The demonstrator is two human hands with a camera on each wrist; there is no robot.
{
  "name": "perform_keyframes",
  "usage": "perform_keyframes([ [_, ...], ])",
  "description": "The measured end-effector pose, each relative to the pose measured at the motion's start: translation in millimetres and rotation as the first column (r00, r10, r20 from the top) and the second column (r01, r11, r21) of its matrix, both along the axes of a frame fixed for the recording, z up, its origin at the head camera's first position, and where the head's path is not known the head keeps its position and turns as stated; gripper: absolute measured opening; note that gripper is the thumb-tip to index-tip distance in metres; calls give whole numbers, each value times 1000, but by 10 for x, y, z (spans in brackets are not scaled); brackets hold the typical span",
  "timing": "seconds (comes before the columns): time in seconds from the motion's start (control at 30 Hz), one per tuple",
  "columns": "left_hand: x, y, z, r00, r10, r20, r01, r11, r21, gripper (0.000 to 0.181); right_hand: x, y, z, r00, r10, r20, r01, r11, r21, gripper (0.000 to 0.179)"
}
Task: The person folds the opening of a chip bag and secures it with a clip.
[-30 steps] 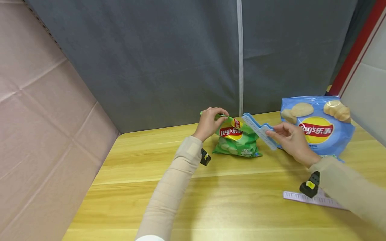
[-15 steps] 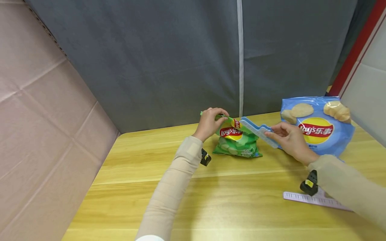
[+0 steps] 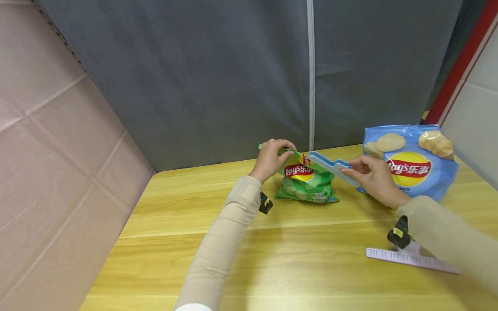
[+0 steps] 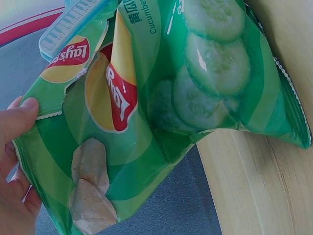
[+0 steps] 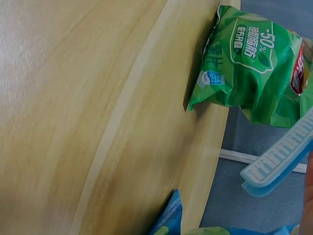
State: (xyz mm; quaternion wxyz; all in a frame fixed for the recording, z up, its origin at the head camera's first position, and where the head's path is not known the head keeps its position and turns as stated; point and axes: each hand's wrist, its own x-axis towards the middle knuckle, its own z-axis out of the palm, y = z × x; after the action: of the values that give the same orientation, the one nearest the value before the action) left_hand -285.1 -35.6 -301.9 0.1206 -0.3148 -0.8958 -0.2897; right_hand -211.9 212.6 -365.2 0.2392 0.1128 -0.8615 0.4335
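Note:
A green chip bag (image 3: pixel 301 188) stands on the wooden table, its top folded over. My left hand (image 3: pixel 269 160) pinches the left part of that fold, with the thumb (image 4: pixel 30 105) on the front in the left wrist view. My right hand (image 3: pixel 375 178) holds a light blue bag clip (image 3: pixel 330 165) by its handle, between thumb and fingers. The clip slants across the right end of the bag's folded top. Its strip with piano-key markings (image 5: pixel 281 159) shows in the right wrist view, where most of the right hand is out of frame.
To the right, behind my right hand, stands a larger blue chip bag (image 3: pixel 410 162). A lilac clip (image 3: pixel 406 258) lies on the table (image 3: pixel 186 255) under my right forearm. A grey curtain (image 3: pixel 218 86) closes off the back, and a pinkish cloth wall (image 3: pixel 62 172) the left.
The blue clip has tilted flatter and come slightly left and down onto the bag's folded edge, the right hand with it. The left hand and green bag have stayed in place.

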Motion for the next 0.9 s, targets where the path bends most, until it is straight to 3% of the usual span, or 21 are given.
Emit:
perform_keyframes([
  [0.33,-4,7,7,1000,-4,6,4,1000,4,12,-50,-11,-5,999,41,24,-41,999,-1,16],
  [0.6,-2,-1,11,1000,-3,2,3,1000,14,12,-83,-62,-24,998,55,-32,-55,998,-15,13],
  [0.9,1,-5,7,1000,-9,7,9,1000,11,13,-101,-104,-32,998,67,-22,-67,997,-27,14],
])
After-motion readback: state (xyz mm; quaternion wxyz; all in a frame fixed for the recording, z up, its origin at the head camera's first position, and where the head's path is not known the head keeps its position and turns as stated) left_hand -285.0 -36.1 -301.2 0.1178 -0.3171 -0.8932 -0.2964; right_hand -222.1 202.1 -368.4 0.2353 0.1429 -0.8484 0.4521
